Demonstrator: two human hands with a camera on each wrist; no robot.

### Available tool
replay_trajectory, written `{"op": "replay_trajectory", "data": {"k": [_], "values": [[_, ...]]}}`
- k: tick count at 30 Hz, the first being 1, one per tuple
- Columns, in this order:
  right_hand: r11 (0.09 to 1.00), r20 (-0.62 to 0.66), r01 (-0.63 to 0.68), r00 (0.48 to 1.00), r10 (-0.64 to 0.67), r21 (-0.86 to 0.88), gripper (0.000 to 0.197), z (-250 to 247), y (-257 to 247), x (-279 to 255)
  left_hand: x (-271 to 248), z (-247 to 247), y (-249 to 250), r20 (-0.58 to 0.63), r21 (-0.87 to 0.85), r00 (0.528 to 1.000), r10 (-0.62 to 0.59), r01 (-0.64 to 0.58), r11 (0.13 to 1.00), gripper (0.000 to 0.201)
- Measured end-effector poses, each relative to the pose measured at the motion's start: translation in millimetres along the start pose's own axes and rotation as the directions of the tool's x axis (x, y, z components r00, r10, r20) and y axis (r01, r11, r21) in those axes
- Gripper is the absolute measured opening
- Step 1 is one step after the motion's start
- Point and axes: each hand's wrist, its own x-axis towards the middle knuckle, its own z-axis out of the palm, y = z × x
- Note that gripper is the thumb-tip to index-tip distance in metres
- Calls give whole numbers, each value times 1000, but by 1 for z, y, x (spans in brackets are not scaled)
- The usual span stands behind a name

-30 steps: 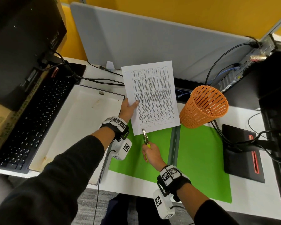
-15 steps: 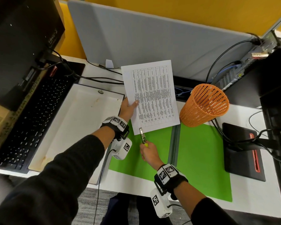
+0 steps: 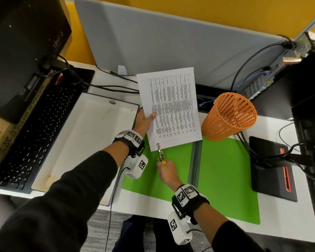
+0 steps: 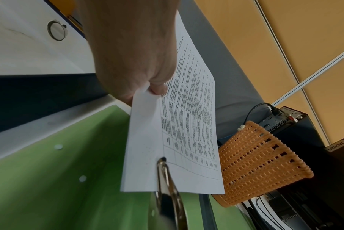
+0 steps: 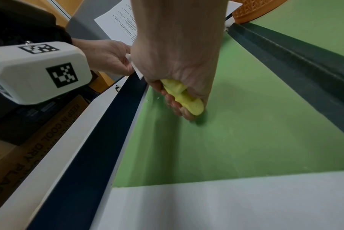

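While the left hand (image 3: 144, 121) is pinching the sheet (image 3: 173, 99) by its left edge above the mat (image 3: 225, 170) | right hand (image 3: 167, 174) is gripping the punch (image 3: 160, 151) by its yellow handles | punch tip is straddling the sheet's bottom edge

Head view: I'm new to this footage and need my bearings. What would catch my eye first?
A printed sheet is held up above the green mat by the left hand, which pinches its left edge. The right hand grips a yellow-handled metal punch whose tip meets the sheet's lower edge. An orange mesh basket sits just right of the sheet.
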Motion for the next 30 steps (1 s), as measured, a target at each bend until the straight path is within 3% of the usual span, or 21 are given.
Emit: {"op": "replay_trajectory", "data": {"k": [6, 9, 13, 17, 24, 30], "values": [[999, 43, 24, 999, -22, -43, 24, -2, -3, -4, 0, -2, -2, 7, 6, 1000, -1, 1, 1000, 44], [997, 57, 67, 996, -65, -31, 9, -3, -8, -8, 0, -2, -1, 10, 12, 1000, 6, -6, 1000, 42], [988, 21, 145, 989, -146, 53, 38, -4, -13, -15, 1, -6, -1, 10, 34, 1000, 16, -16, 999, 40], [960, 30, 271, 961, -273, 66, 52, -6, -17, -21, 5, -10, -4, 13, 63, 1000, 16, -17, 998, 42], [941, -22, 338, 941, -337, 31, 53, -6, -12, -14, 4, -8, 3, 6, 56, 1000, 27, -27, 998, 40], [959, -14, 264, 965, -263, 101, 46, -7, -15, -12, 3, -9, 4, 9, 34, 1000, 20, -20, 999, 42]]}}
